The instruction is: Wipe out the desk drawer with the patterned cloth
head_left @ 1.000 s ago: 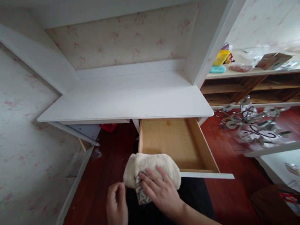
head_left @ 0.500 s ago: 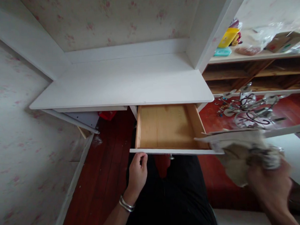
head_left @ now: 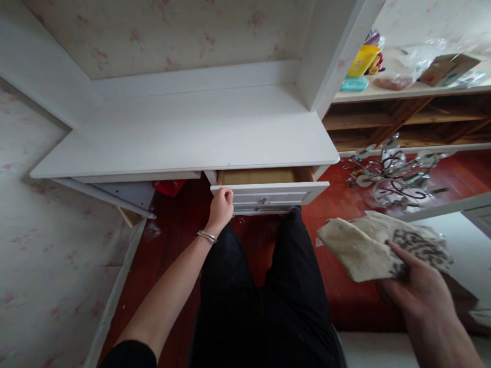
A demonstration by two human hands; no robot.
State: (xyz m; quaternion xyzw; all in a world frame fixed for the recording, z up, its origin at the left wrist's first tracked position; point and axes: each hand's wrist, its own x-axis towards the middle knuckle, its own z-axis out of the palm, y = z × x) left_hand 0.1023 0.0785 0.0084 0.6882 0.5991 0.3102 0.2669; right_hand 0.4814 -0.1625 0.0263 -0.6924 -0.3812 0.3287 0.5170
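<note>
My left hand (head_left: 222, 208), a silver bangle on its wrist, has its fingers curled closed over the top left corner of a white drawer front (head_left: 284, 192). The drawer stands partly out from under the white desk (head_left: 194, 134), and a narrow strip of its wooden inside shows. Off to the right, my right hand (head_left: 416, 285) grips a folded cream cloth (head_left: 354, 244) with a dark pattern at one end. The cloth hangs over the red floor, apart from the desk.
A chandelier (head_left: 403, 180) lies on the red wooden floor at the right. Behind it, a shelf unit (head_left: 365, 119) bears a yellow container (head_left: 362, 60), plastic bags and a cardboard box (head_left: 447, 69). A white cabinet (head_left: 471, 244) is at the right; something red (head_left: 168, 187) lies under the desk.
The drawer has slid inward from well out to only partly out, with my left hand moving forward along with it. The cloth in my right hand has moved away from the drawer's right corner.
</note>
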